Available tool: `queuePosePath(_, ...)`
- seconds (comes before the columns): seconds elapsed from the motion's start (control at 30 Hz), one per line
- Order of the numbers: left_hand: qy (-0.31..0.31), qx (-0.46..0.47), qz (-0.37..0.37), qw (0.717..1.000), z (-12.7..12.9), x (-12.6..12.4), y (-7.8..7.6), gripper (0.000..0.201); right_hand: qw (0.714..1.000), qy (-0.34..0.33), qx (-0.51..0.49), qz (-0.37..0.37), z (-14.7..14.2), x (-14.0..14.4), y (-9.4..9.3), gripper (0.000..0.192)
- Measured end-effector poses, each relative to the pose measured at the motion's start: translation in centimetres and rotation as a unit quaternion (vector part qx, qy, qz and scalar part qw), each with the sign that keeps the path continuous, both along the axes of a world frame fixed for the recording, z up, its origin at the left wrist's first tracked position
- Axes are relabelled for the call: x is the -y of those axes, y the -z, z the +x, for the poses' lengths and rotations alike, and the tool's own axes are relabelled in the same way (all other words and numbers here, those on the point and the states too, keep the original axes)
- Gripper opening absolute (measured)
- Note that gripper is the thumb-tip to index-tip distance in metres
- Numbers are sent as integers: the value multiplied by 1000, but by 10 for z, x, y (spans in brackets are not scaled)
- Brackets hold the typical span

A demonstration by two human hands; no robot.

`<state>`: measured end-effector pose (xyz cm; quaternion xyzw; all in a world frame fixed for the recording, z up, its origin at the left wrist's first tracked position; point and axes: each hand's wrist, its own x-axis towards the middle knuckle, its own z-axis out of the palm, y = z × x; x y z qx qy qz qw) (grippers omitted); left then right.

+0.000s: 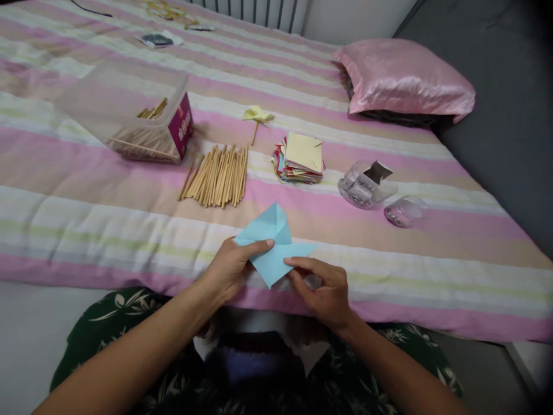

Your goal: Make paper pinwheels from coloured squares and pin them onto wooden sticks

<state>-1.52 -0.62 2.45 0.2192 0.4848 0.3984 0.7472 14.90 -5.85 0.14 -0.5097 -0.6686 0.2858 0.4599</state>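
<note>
A light blue sheet of paper [274, 256], creased and with one upper flap folded over, is held above the near edge of the bed. My left hand [231, 268] pinches its left side, thumb on top and fingers underneath. On the right, my right hand [322, 285] grips the lower right edge between thumb and index finger. Beyond the paper lies a pile of short wooden sticks [220, 176]. A stack of coloured paper squares [302, 158], pale yellow on top, sits farther right. Behind them is a pale yellow paper pinwheel [258, 114] on a stick.
A clear plastic box [129, 86] holding more sticks stands at the left. To the right are a clear round container [363, 187] and a small clear lid [406, 210] with tiny metal pieces. A pink pillow [406, 78] lies at the far right of the striped bedspread [108, 213].
</note>
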Motion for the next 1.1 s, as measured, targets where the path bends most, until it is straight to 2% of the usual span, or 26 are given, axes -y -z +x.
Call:
queuePosePath(0.2, 21, -7, -4, 1000, 2, 3, 2, 18, 1000, 0, -7, -6, -1, -2, -2, 12)
queuePosePath(0.37, 29, -17, 18, 999, 4, 6, 3, 16, 997, 37, -32, -58, -2, -2, -4, 3)
queuePosePath(0.5, 23, -38, 43, 998, 7, 7, 4, 18, 991, 50, -60, -106, -4, -2, -3, 10)
queuePosePath(0.8, 34, -92, 76, 992, 11, 10, 2, 17, 982, 71, -96, -144, -6, -3, 3, 14)
queuePosePath(0.9, 27, -93, 76, 992, 12, 10, 3, 17, 984, 80, -85, -135, -7, -3, 3, 14)
queuePosePath(1.1, 22, -93, 84, 992, 13, 10, 3, 17, 991, 105, -42, -64, -7, -6, 3, 15)
